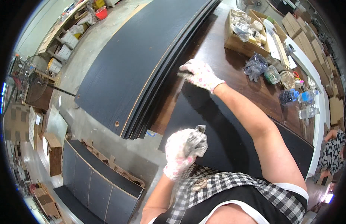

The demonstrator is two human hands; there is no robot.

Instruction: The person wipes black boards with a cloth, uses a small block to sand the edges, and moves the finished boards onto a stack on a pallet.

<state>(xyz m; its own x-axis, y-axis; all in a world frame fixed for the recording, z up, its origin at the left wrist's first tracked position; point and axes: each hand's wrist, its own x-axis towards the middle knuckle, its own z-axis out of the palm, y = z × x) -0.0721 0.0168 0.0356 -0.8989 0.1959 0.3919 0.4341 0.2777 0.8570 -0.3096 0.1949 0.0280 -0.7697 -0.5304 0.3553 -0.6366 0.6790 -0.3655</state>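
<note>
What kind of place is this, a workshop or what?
Likely a furniture or woodworking workshop: a stack of dark panels on the workbench, a cardboard box of bagged fittings, and cabinet parts on the concrete floor.

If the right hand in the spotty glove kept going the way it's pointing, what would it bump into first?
The right hand points up and left across the dark panel it grips. Going straight on, it would probably first meet the stack of black boards just beyond its fingertips, though depth is hard to judge.

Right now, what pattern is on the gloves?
White with small pink spots, seen on the right hand and left hand in the head view.
</note>
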